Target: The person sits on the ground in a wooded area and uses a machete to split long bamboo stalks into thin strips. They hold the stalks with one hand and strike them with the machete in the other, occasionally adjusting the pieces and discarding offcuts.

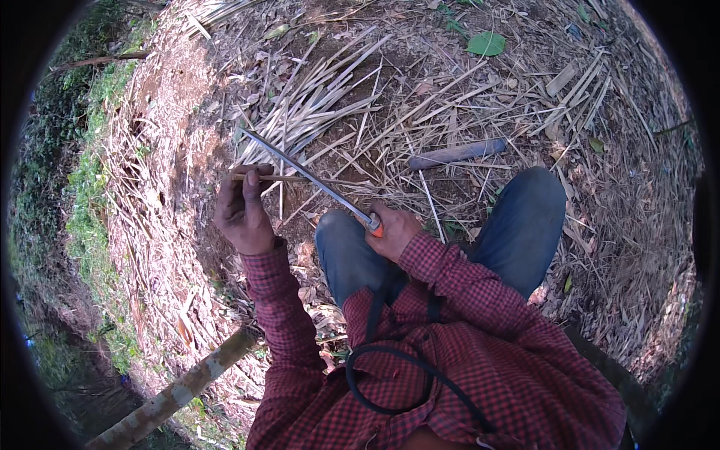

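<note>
My left hand (246,211) pinches one end of a thin, pale brown strip (279,178), which looks like split bamboo or cane. In my right hand (397,231), closed round an orange handle, is a knife with a long narrow blade (319,182). The blade slants up to the left and crosses the strip; I cannot tell whether the two touch. Beyond the blade, the strip's thin end runs on to the right. Most of the knife's handle is hidden by my fingers.
Ahead lies a loose pile of pale split strips (330,101), with more scattered to the right. A short wooden stick (457,154) rests on the ground beyond my knees (536,202). A thick mottled pole (184,386) slants at lower left. Green plants (67,172) edge the left side.
</note>
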`<state>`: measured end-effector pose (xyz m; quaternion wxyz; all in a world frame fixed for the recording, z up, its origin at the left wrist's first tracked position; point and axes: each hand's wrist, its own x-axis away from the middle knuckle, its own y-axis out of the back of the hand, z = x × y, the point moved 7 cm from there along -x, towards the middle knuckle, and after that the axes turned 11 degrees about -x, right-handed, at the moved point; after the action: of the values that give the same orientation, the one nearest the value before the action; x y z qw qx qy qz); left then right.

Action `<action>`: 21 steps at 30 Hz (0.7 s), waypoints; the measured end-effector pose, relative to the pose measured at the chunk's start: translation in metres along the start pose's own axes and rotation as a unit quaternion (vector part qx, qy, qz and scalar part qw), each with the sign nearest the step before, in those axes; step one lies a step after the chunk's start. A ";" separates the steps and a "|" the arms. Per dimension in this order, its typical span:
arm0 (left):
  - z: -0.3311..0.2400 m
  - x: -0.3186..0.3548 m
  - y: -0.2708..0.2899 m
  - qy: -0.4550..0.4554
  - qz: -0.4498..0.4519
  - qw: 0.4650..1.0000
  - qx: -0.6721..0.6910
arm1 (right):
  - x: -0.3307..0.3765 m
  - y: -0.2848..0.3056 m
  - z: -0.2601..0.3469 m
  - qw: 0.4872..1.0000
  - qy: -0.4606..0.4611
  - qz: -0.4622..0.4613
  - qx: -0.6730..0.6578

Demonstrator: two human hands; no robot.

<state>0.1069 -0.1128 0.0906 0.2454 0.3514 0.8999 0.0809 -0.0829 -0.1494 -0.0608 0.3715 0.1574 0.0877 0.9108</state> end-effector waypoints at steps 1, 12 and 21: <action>0.000 -0.001 0.002 -0.004 -0.004 1.000 -0.008 | -0.001 -0.006 -0.022 1.000 -0.017 -0.008 0.010; 0.031 -0.002 0.015 0.007 -0.040 0.999 -0.026 | 0.002 -0.015 -0.095 0.977 -0.189 0.048 0.082; 0.057 -0.014 -0.037 -0.045 0.007 0.930 0.366 | 0.006 -0.019 -0.119 0.959 -0.278 0.051 -0.031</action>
<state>0.1223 -0.1508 0.0347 0.1397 0.4264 0.8524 -0.2683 -0.1167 -0.1373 -0.1764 0.3386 0.3972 -0.0554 0.8512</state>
